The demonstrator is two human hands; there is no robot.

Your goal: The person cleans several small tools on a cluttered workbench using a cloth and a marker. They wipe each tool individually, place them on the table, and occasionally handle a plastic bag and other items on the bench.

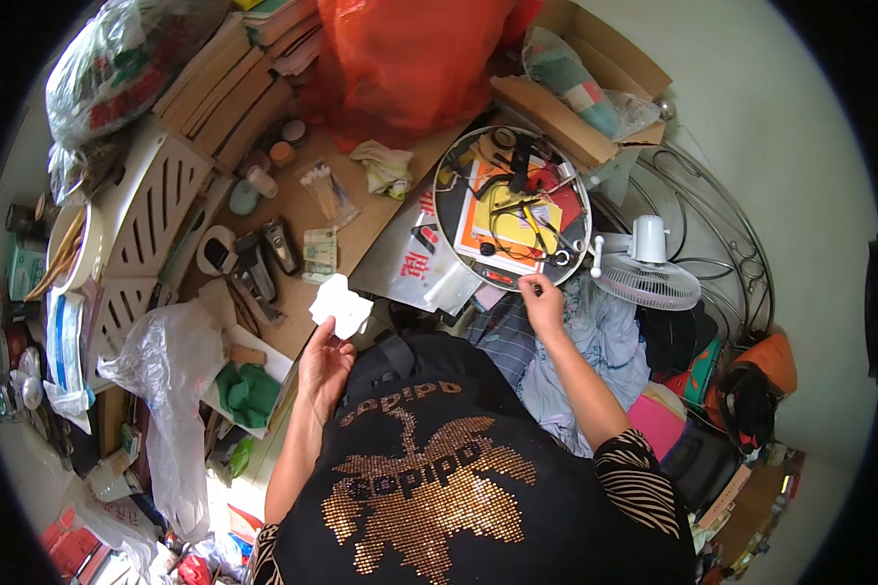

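A crumpled white tissue (341, 304) is held in my left hand (324, 356), in front of the cardboard-coloured desk top (302, 244). My right hand (546, 304) has its fingers bent at the front edge of a round metal-rimmed tray (585, 224); whether they grip the rim or a small dark thing there I cannot make out. On the tray lie yellow and orange papers (527, 219), cables, tools and other small items. A silvery sheet (405, 263) with red printing lies left of the tray. A black garment with gold sequins (439, 517) covers my front.
A red plastic bag (400, 58), an open cardboard box (624, 68) and book stacks (205, 73) stand behind. Shavers (259, 263) and small jars sit on the desk. A white fan (649, 263) lies right of the tray, above piled clothes (576, 361). A plastic bag (166, 390) hangs at left.
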